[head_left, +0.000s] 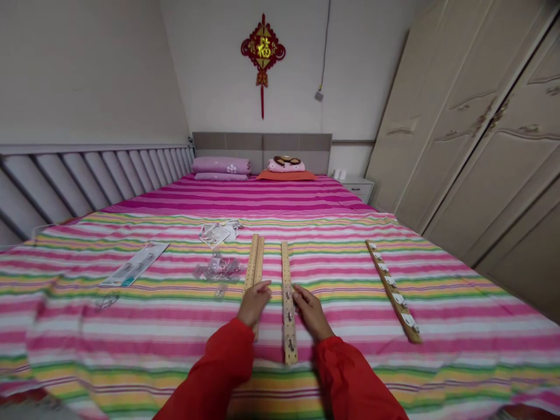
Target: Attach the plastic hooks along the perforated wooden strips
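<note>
A pale wooden strip (285,262) with rows of holes lies lengthwise in front of me, with metal clips (289,316) along its near half. My right hand (311,310) has its fingers closed at the strip's right edge, beside the farthest of these clips. My left hand (254,304) is left of this strip, over a pair of bare wooden strips (256,256). Its fingers stretch rightward, with a gap before the strip with clips, and nothing shows in them. Farther right lies a darker wooden strip (389,286) with several white-and-metal clips in a row.
Small clear plastic bags (219,267) lie left of the strips, with opened packaging (220,232) beyond them. A long flat plastic package (137,263) and a small metal bundle (107,300) are farther left. The striped bedsheet (341,361) has slight wrinkles. A bed rail (87,175) runs along the left.
</note>
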Motion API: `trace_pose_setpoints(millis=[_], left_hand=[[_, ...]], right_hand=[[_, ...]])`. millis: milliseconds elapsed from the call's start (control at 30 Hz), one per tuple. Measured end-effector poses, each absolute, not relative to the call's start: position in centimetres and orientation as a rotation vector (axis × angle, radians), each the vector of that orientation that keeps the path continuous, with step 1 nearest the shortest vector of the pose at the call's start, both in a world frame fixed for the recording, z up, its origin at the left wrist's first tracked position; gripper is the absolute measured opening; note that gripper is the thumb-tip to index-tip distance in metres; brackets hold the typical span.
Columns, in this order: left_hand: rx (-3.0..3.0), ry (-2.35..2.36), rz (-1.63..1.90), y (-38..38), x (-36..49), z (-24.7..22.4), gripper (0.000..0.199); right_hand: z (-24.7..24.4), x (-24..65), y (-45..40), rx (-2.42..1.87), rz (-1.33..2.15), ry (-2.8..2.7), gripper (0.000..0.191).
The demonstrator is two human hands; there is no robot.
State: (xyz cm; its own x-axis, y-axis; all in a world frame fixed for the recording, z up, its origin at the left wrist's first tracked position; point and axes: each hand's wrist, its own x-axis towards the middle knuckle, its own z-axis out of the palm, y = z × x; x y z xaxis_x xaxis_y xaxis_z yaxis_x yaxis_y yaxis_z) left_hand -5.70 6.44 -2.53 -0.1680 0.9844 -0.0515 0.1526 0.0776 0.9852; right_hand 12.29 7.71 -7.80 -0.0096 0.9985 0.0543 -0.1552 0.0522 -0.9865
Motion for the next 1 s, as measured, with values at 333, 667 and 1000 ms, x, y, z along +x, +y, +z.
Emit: trace_pose_setpoints(millis=[333, 667, 1000], left_hand=[[1.703, 2.238, 1.464, 4.8, -16.2, -6.0, 0.045], [1.386, 2.123, 1.500, 4.8, -17.0, -6.0, 0.044], [0.459, 0.969, 1.547, 3.2, -12.1, -0.5, 0.030]], right_hand=[[-7.4, 12.0, 7.3, -1.010, 1.285, -1.005, 0.039], [-7.6, 12.0, 7.3, -0.992, 1.316, -0.977, 0.037], [-7.8, 12.1, 7.5, -0.957, 1.320, -0.950, 0.038]])
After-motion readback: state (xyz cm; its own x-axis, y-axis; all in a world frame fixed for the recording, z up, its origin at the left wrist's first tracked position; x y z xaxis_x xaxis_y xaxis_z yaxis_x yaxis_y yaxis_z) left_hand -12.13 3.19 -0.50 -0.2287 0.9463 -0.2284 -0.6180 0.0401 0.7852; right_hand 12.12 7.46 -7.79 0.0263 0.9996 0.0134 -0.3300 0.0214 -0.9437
